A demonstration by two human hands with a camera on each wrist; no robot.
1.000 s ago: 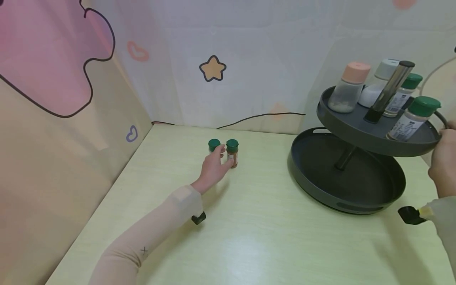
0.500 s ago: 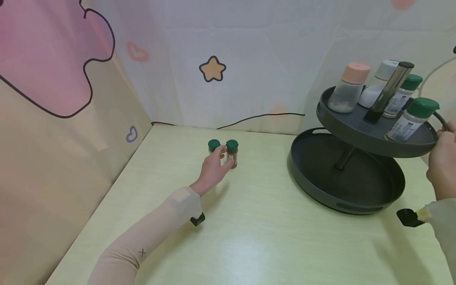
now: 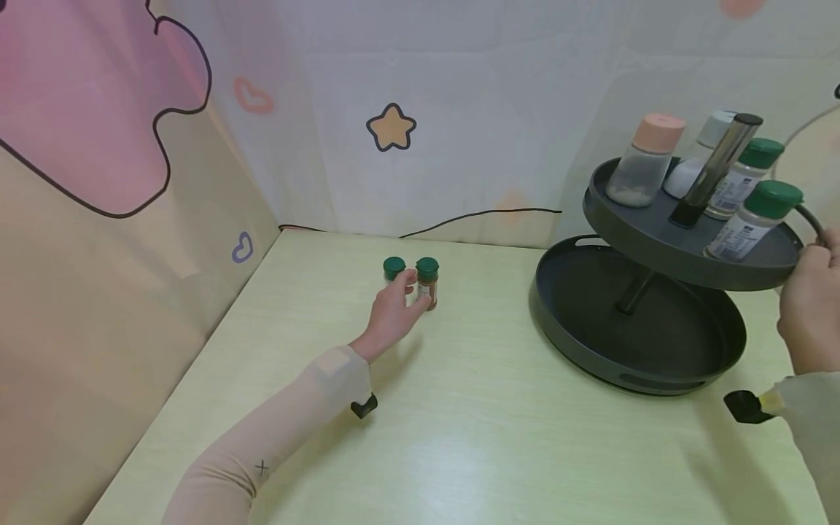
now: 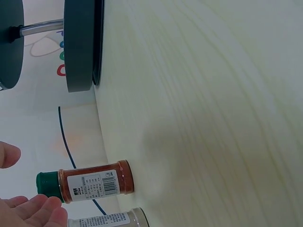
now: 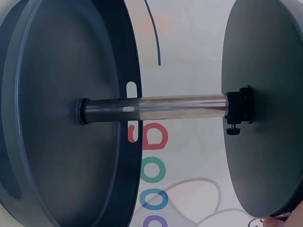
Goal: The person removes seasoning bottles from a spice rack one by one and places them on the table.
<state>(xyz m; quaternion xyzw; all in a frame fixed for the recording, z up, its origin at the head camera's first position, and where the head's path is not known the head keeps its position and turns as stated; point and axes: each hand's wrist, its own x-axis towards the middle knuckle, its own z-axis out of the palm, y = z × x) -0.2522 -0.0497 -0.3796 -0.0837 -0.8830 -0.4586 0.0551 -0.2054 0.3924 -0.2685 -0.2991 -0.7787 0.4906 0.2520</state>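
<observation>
- Clearly, the left hand [image 3: 390, 310] reaches around the red spice jar [image 3: 429, 281], its thumb on one side and its fingers on the other, with a wide gap between them; the left wrist view shows the thumb apart from the green cap and the fingertips right beside it, though whether they touch it I cannot tell.
- That jar stands upright on the pale wood-grain table [image 3: 472, 408], well to the left of the two-tier stand, with a barcode label on its side.
- Just left of it stands a second green-capped jar [image 3: 394, 267], partly hidden by the left hand.
- Over on the right, the right hand [image 3: 812, 313] grips the upper tray [image 3: 689, 259] at its right-hand edge; some of its fingers lie outside the head view.
- Upright on that tray, around the dark post [image 3: 722, 169], are a pink-capped bottle [image 3: 643, 164], a white-capped bottle [image 3: 687, 171] and two green-capped, labelled jars [image 3: 741, 232].
- Beneath it, the wider lower tray [image 3: 663, 339] rests on the table, joined by the post; a black collar [image 5: 240, 108] with a small screw meets the upper tray's underside.
- Behind everything hangs a pale backdrop [image 3: 485, 131] with a star drawn on it.
</observation>
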